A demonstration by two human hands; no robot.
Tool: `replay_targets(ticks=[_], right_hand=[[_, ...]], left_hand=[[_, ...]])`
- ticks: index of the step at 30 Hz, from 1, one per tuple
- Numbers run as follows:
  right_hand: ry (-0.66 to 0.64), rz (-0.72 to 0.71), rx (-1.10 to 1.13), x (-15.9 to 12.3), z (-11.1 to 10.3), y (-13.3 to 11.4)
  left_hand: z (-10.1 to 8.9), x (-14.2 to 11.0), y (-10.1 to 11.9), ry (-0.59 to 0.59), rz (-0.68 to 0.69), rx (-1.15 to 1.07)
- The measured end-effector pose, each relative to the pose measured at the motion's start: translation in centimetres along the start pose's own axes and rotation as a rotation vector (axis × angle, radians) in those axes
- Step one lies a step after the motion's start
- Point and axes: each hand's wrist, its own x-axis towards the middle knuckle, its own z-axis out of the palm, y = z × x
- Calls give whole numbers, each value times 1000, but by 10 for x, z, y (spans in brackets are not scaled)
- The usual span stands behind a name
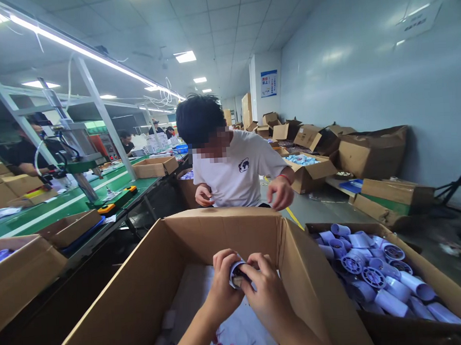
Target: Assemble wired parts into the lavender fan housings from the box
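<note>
Both my hands meet over a large open cardboard box point(150, 269). My left hand point(223, 286) and my right hand point(265, 289) are both closed around one small pale-blue cylindrical plastic part point(236, 273), held between them above the box's white-lined bottom. A few small pieces lie at the bottom of that box, too dim to name. To the right, a second open box point(429, 278) is filled with several similar pale-blue cylindrical fan-like parts point(369, 276).
A person in a white T-shirt point(238, 174) stands just beyond the box, hands at its far edge. A green conveyor bench point(62, 207) with boxes and a press runs at left, other workers behind it. Cartons point(372, 155) are piled along the right wall.
</note>
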Motion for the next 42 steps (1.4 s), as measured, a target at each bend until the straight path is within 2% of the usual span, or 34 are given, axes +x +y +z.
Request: replay_targets(ticks=[3,9,13,16,20,22,26,31,34,36,38,42], right_hand=[[-23,-14,25,0,1,1],[129,63,57,-4,6,2],[172,296,208,-4,6,4],[109,474,352,-3,6,5],[30,594,490,-1,7,2],[20,603,516,-1,7,0],[35,515,470,2,3,-1],[-67,522,430,4,3,1],[33,457,265,2,9,-4],[93,438,233,1,15,-7],[79,477,303,4,19,-9],[-60,622,575,15,19,-4]], left_hand=[[0,0,-1,11,3,18],[4,-1,6,3,-16,-45],[4,-2,7,-74,-20,-64],[2,-4,9,-149,-23,-91],[2,-4,14,-171,-35,-109],[2,-4,16,-165,-52,-111],[1,-3,16,-167,-48,-94],[-2,-2,14,-243,-3,-31],[-2,-1,11,-162,36,4],[-2,0,6,-116,72,47],[-3,1,-1,-94,117,77],[-3,2,-13,-73,155,12]])
